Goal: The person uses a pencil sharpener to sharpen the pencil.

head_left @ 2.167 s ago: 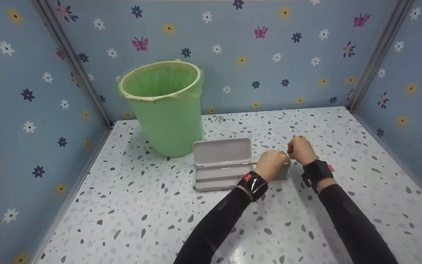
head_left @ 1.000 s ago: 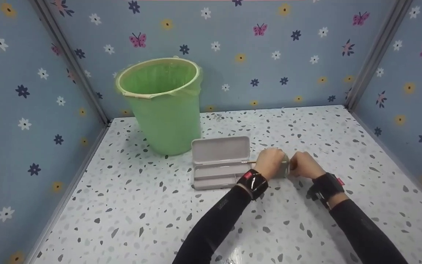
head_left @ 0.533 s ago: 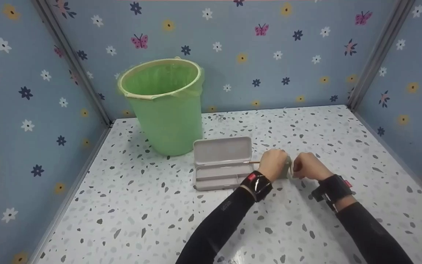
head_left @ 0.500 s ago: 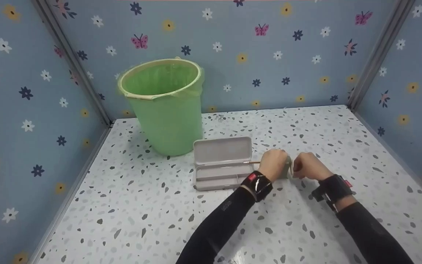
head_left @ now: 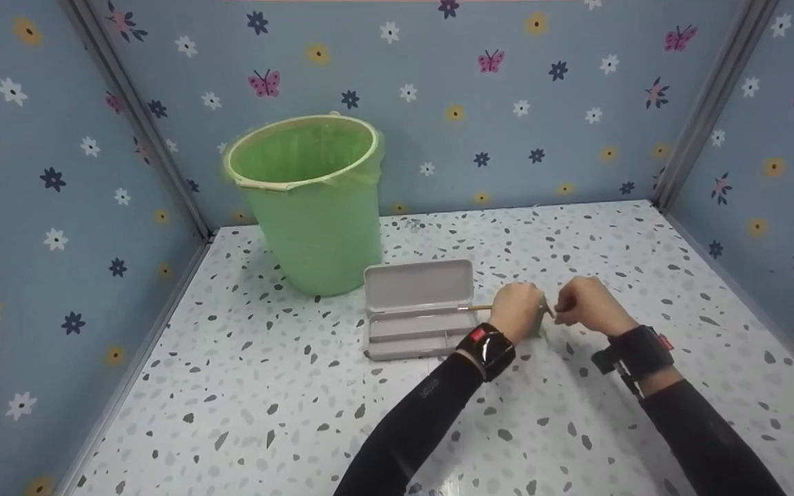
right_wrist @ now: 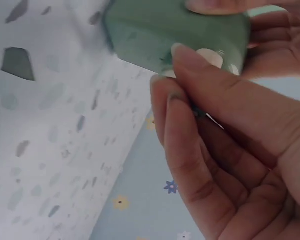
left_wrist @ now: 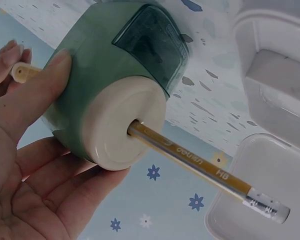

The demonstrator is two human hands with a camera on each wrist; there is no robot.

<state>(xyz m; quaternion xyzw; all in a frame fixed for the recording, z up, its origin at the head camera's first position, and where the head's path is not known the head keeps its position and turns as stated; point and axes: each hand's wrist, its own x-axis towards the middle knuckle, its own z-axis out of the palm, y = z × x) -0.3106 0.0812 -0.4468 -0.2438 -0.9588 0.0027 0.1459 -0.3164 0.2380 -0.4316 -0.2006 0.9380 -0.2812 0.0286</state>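
Observation:
My left hand (head_left: pixel 517 311) grips a green crank pencil sharpener (left_wrist: pixel 87 62), thumb on one side and fingers on the other. A yellow HB pencil (left_wrist: pixel 190 162) sticks out of the hole in its cream front, the ferrule and eraser end outward. In the head view that end lies over the right side of the open pencil case (head_left: pixel 418 286). My right hand (head_left: pixel 593 305) pinches the cream crank handle (left_wrist: pixel 26 72) at the sharpener's back between thumb and fingers. The pencil's tip is hidden inside, and the left hand covers most of the sharpener in the head view.
A tall green bin (head_left: pixel 321 234) with a liner stands behind and left of the pencil case. The speckled white table (head_left: pixel 266 393) is bounded by flowered blue panels (head_left: pixel 424 138) at the back and sides.
My right hand has circled with the crank handle, dropping from above the sharpener, then moving rightward and slightly up. My left hand stays nearly in place around the sharpener.

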